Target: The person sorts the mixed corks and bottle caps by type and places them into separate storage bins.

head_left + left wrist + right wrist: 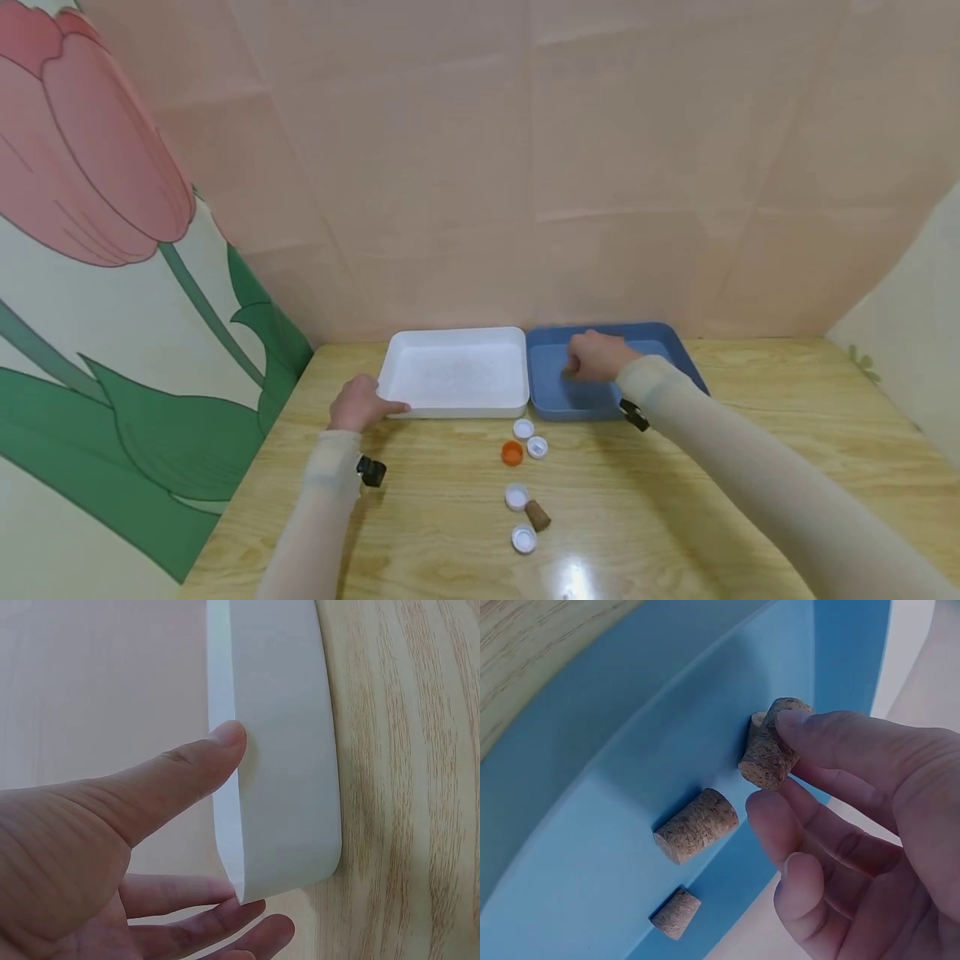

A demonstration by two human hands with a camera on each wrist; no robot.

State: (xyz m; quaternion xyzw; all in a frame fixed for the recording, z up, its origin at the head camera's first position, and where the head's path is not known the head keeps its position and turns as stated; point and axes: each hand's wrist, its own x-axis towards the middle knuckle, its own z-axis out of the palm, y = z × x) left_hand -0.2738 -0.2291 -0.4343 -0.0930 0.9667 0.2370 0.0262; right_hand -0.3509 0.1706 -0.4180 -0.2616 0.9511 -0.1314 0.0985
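My right hand (596, 357) is over the blue tray (543, 406) and pinches a cork (769, 754) between thumb and fingers. In the right wrist view, another cork (756, 724) shows partly behind the held one. A larger cork (697, 825) and a smaller cork (676, 913) lie on the tray's floor below. My left hand (362, 405) holds the near left corner of the white tray (450, 412). In the left wrist view, the thumb (199, 761) lies over the tray's rim, while the other fingers are around the corner, their tips partly hidden.
In front of the trays, several white caps (523, 538) and one orange cap (512, 453) lie on the wooden table (435, 517). A brown cork (537, 516) lies among them. The white and blue trays stand side by side near the back wall (525, 167).
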